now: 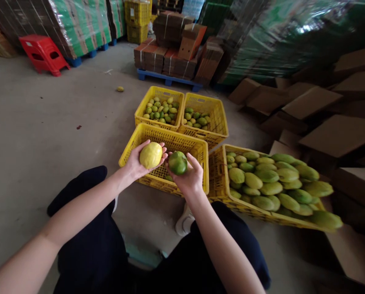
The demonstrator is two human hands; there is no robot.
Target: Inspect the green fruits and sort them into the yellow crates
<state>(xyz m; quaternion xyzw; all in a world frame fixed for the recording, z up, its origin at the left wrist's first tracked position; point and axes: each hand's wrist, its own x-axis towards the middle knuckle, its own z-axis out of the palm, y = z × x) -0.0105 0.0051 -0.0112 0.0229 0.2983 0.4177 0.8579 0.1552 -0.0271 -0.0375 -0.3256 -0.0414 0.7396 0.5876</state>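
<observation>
My left hand (136, 166) is turned palm up and cups a yellow lemon (151, 155), its fingers reaching beneath and past the fruit. In my right hand (192, 176) rests a dark green, shiny, rounder lemon (178, 163), with the thumb beside it. Both fruits are held side by side above a yellow plastic crate (182, 141) with slatted walls. A bit of green fruit (169, 178) shows low in that crate; much of its inside is hidden by my hands.
Two yellow crates (159, 90) (211, 99) behind hold green and yellow fruit. At right, another crate (225, 171) is heaped with long green-yellow fruit. Cardboard boxes (341, 134) lie farther right. A blue pallet (167, 80) with cartons, a red stool (44, 51) and a loose yellow fruit (120, 89) are beyond.
</observation>
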